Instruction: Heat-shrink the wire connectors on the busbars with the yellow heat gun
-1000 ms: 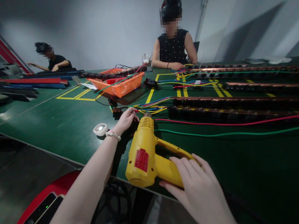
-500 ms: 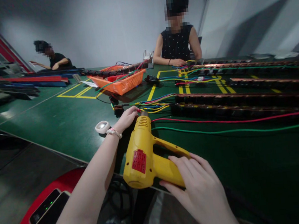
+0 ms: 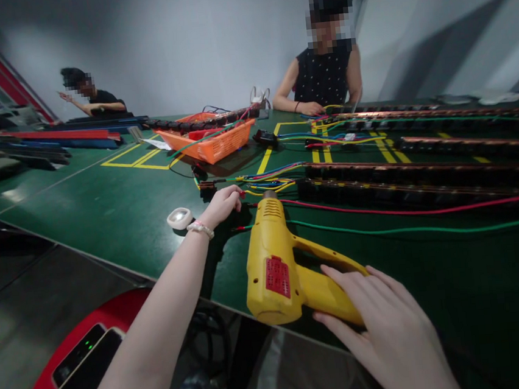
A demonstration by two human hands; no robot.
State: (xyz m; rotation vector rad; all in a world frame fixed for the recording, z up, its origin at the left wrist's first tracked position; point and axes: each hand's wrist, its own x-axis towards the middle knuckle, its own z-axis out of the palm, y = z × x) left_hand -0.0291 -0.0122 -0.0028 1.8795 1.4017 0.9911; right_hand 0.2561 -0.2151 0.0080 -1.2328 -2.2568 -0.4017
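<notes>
My right hand is wrapped round the handle of a yellow heat gun, whose metal nozzle points away from me. To its left, my left hand has its fingers pinched at a small red wire end, beside a bundle of yellow and blue wires. A red wire and a green wire run rightward past the nozzle. Just behind my left hand lies a small black connector. A white round object rests by my left wrist.
Long black bars with copper edges lie across the right of the green table. An orange basket holding parts stands at the middle back. One person sits opposite, another at the far left. A red stool is below.
The heat gun has moved right in my right hand, away from my left hand, uncovering the green wire's red end. My left hand stays nearly in place. The far-left person's hand has risen.
</notes>
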